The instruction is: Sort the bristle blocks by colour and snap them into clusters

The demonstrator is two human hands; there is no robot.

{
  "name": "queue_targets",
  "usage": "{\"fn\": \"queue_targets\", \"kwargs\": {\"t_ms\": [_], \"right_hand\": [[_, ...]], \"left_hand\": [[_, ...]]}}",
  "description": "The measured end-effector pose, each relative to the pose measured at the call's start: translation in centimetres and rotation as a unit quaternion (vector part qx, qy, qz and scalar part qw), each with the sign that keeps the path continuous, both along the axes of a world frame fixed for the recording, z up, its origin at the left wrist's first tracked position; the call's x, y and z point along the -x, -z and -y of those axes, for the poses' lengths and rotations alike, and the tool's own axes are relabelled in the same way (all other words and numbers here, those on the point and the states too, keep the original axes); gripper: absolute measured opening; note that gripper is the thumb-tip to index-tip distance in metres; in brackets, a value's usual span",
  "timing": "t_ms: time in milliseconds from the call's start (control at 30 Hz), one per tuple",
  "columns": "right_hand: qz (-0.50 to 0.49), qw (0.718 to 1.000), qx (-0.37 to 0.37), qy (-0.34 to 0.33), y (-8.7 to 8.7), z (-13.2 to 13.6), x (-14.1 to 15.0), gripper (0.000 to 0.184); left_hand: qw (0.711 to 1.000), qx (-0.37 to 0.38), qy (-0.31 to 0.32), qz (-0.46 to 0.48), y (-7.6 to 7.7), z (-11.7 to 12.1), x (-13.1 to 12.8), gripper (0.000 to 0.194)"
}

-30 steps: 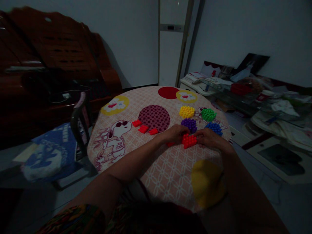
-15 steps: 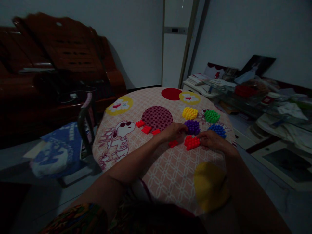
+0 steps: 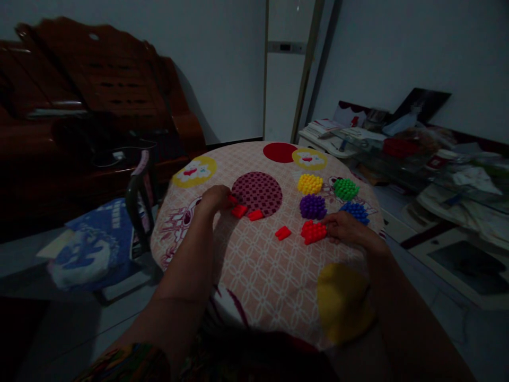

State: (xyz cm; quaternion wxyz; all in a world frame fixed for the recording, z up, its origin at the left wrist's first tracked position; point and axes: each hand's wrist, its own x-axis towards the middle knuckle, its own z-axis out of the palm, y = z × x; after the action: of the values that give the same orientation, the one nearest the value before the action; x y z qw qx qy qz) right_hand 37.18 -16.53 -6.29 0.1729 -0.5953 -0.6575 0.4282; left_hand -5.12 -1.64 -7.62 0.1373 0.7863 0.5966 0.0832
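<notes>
My left hand (image 3: 216, 199) is at the left end of a row of small flat red plastic pieces, its fingers closed on the leftmost red piece (image 3: 232, 199) and partly covering it. Beside it lie a second red piece (image 3: 239, 211) and a third red piece (image 3: 255, 215). Another red piece (image 3: 283, 233) lies apart, nearer the right side. The fingertips of my right hand (image 3: 342, 228) grip the right edge of a knobby red block (image 3: 313, 232) resting on the tablecloth. Just behind that block sits a purple knobby cluster (image 3: 313, 206).
Yellow (image 3: 310, 183), green (image 3: 346, 189) and blue knobby clusters (image 3: 355, 213) stand on the round table's patterned cloth (image 3: 270, 276). A chair (image 3: 139, 201) is at the left, a wooden bench (image 3: 107, 90) behind it. A cluttered glass-topped cabinet (image 3: 397, 159) stands right.
My left hand has moved left, from beside the purple cluster to the leftmost red piece, and taken hold of it. My right hand stays at the red block.
</notes>
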Motion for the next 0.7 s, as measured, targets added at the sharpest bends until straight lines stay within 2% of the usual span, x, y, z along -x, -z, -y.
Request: {"fn": "queue_targets", "kwargs": {"t_ms": [67,167,333,400,533,600,700], "right_hand": [[0.001,1.000,0.004,0.002,-0.1,0.0,0.1,0.029],[-0.006,1.000,0.011,0.008,-0.2,0.1,0.2,0.031],[-0.003,1.000,0.005,0.007,-0.3,0.1,0.2,0.030],[0.000,1.000,0.007,0.014,-0.2,0.1,0.1,0.030],[0.004,1.000,0.007,0.018,-0.2,0.0,0.2,0.028],[0.006,1.000,0.003,0.009,-0.4,0.0,0.3,0.028],[0.016,1.000,-0.011,-0.013,-0.8,0.1,0.3,0.029]], "left_hand": [[0.999,0.022,-0.023,-0.020,-0.2,0.2,-0.3,0.030],[0.997,0.025,-0.063,-0.044,-1.5,1.3,-1.6,0.027],[0.995,-0.084,-0.060,0.016,-4.1,3.3,-3.8,0.015],[0.990,-0.114,-0.017,0.080,-5.0,4.4,-5.5,0.017],[0.967,-0.102,0.148,0.181,-6.2,8.4,-11.3,0.018],[0.950,-0.073,0.233,0.197,-5.9,11.2,-14.7,0.018],[0.932,-0.082,0.307,0.177,-4.7,14.8,-18.7,0.019]]}}
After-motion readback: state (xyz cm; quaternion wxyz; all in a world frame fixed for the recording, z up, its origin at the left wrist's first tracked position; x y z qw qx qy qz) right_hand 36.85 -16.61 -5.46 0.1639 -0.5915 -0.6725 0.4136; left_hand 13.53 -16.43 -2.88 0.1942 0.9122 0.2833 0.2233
